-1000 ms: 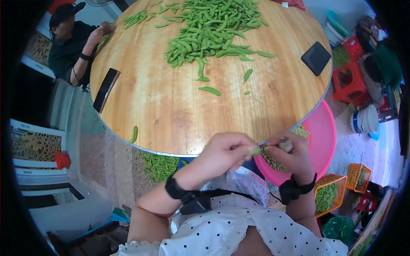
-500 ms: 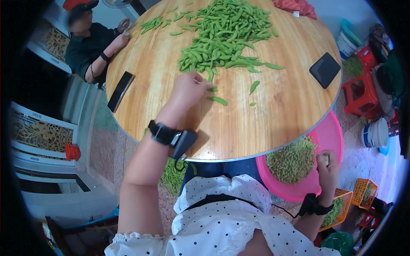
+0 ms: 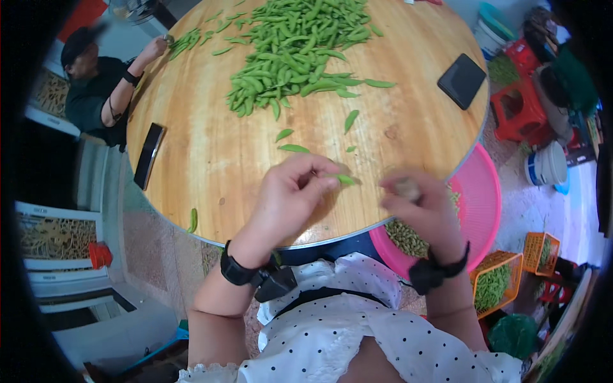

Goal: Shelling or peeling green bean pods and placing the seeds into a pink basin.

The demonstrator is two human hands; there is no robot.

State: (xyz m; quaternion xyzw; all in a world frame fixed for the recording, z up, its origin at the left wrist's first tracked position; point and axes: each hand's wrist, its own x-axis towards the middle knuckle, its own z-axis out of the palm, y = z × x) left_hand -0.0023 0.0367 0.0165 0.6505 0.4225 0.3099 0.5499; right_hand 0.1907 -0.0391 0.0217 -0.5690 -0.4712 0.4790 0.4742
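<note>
Over the near part of the round wooden table [image 3: 249, 153], my left hand [image 3: 290, 198] pinches a green soybean pod [image 3: 345, 179] between thumb and fingertips. The pod's tip points toward my right hand [image 3: 426, 207]. That hand is smeared by motion, its fingers curled around a small pale thing [image 3: 407, 189] whose kind I cannot make out. A large pile of soybean pods [image 3: 300, 54] lies farther back, with a few loose pods [image 3: 294, 148] between it and my hands. Below my right hand, a pink basin [image 3: 483, 191] holds shelled beans [image 3: 407, 241].
A dark phone [image 3: 149, 156] lies at the table's left, a black tablet-like device [image 3: 461, 81] at its right. A co-worker [image 3: 96, 96] sits at the far left edge. Red stools [image 3: 520, 112], a white bucket [image 3: 546, 165] and an orange crate of pods [image 3: 493, 287] stand to the right.
My left hand has drawn back from the pile with a pod in its fingers. My right hand has risen from the basin and come over the table's edge toward it. The view has shifted slightly.
</note>
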